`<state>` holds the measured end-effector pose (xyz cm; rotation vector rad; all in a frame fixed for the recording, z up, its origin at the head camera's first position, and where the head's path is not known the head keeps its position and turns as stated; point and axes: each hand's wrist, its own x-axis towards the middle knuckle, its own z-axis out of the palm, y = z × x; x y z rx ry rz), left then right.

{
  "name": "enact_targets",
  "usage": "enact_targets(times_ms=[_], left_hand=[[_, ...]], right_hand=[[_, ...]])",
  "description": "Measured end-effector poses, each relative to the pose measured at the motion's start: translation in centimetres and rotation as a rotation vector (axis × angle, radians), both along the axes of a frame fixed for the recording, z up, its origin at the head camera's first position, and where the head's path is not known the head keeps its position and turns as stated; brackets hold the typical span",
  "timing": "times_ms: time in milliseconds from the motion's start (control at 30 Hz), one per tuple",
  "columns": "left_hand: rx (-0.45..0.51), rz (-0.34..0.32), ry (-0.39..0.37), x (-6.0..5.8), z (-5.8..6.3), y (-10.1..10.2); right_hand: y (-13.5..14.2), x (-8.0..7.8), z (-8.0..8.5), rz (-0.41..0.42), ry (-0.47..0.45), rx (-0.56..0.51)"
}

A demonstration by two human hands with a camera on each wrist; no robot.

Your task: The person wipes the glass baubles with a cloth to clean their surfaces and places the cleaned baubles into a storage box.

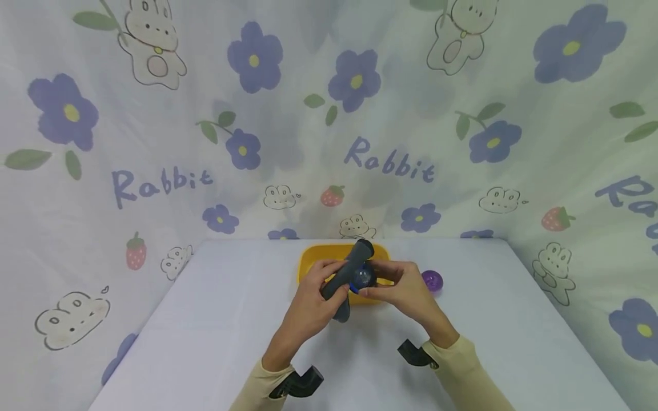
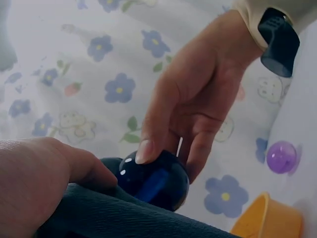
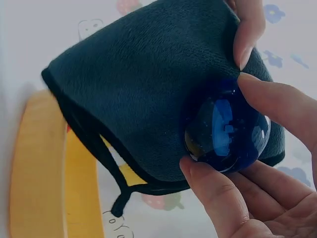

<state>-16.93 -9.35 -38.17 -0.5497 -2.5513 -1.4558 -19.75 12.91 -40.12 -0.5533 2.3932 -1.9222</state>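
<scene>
My right hand point(image 1: 403, 285) pinches a shiny, dark blue see-through ball point(image 3: 225, 129) between thumb and fingers. In my left hand point(image 1: 316, 299) is a dark grey-green cloth point(image 3: 133, 94) with a dark hem and a small hanging loop. The cloth lies flat against the ball's side in the right wrist view. Both hands are raised in front of a yellow plastic basin point(image 1: 308, 257), which they partly cover in the head view. In the left wrist view the left thumb sits beside the ball, on the cloth.
A purple see-through ball point(image 1: 433, 281) rests on the white table point(image 1: 231, 319) just right of the basin. Behind and at both sides hangs a white curtain point(image 1: 298, 142) printed with flowers and rabbits. Black camera mounts point(image 1: 303, 382) are strapped at both wrists.
</scene>
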Motion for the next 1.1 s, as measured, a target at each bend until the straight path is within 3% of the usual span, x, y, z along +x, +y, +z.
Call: enact_targets(times_ms=[267,667,1100], left_hand=[[-0.111,0.020,0.085,0.1,-0.3,-0.4],[-0.211,-0.100,0.191,-0.6,-0.2,-1.3],[-0.178,-0.135,0.130,-1.6,-0.5,-2.2]], right_hand=[[-0.4,0.2,-0.4,0.010,0.025,-0.010],[-0.8,0.3,-0.4,0.028,0.037,-0.031],[-1.0,0.5,0.1,0.061,0.031,-0.116]])
